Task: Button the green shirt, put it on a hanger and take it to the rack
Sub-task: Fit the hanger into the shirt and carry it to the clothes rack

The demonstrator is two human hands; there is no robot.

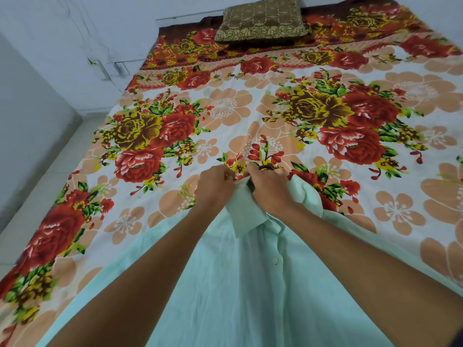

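Observation:
The pale green shirt [225, 284] lies front-up on the bed, its collar pointing away from me. The placket runs down the middle with a white button [276, 260] done up. My left hand [215, 187] grips the left side of the collar. Just beside it, my right hand [269, 187] holds the right side of the collar. A small dark curved thing [266, 167] peeks out above my right hand; what it is cannot be made out. Both forearms cross over the shirt body.
The bed carries a floral sheet [250, 108] with red, yellow and peach flowers. A brown patterned pillow [261, 20] lies at the far end. White walls stand behind and to the left, with pale floor [37, 186] along the bed's left side.

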